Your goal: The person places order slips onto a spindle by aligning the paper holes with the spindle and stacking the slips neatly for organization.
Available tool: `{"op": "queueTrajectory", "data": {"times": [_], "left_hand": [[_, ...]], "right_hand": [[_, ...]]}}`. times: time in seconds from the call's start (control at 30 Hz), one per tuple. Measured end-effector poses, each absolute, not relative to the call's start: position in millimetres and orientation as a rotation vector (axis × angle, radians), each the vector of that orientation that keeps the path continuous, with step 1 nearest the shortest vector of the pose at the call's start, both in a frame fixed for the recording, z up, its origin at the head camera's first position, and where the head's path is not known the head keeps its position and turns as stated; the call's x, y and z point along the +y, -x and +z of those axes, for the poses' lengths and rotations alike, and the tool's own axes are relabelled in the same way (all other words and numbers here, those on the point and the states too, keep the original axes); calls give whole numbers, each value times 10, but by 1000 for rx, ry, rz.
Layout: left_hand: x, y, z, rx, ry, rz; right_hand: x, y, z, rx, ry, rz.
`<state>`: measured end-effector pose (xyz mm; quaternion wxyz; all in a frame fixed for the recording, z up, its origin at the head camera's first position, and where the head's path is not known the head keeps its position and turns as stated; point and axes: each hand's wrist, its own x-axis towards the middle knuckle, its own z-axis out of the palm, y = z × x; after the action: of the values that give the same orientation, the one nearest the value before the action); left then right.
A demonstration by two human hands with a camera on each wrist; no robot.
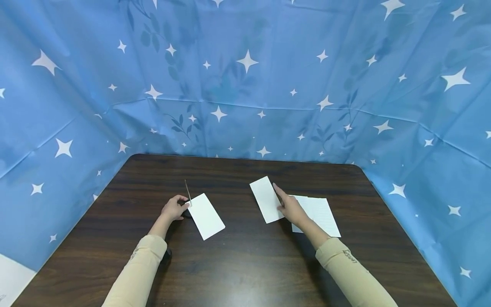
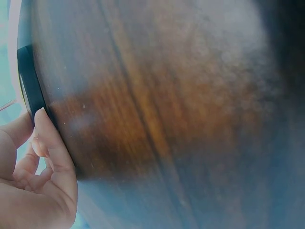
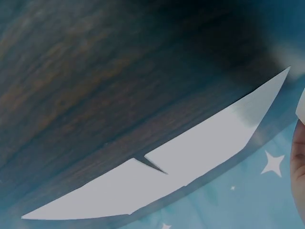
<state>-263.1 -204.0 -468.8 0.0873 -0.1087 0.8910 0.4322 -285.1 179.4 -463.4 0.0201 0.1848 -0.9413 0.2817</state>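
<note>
In the head view my left hand (image 1: 174, 209) pinches the left corner of a white card (image 1: 207, 217). A thin, brownish stick-like piece (image 1: 187, 190) slants up from that corner. The left wrist view shows a dark flat piece (image 2: 31, 86) at the thumb and forefinger of the left hand (image 2: 43, 171); I cannot tell what it is. My right hand (image 1: 291, 209) holds a second white card (image 1: 265, 199) by its right edge. Below the right hand lie overlapping lined sheets (image 1: 322, 215). White paper (image 3: 200, 138) with a narrow notch fills part of the right wrist view, the right hand (image 3: 299, 162) at its edge.
Both hands work over a dark wood-grain table (image 1: 245, 264). A blue curtain (image 1: 230, 85) with white stars hangs behind it and along both sides. A black rounded thing (image 1: 167, 256) shows beside the left sleeve. A white surface (image 1: 13, 281) shows at the lower left corner.
</note>
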Motion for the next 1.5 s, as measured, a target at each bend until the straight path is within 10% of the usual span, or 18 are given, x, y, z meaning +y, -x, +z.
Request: {"op": "queueTrajectory", "data": {"times": [1.5], "left_hand": [[-2071, 2636, -4693, 2676, 242, 1223]], "right_hand": [[1266, 2730, -4553, -2692, -183, 1342]]}}
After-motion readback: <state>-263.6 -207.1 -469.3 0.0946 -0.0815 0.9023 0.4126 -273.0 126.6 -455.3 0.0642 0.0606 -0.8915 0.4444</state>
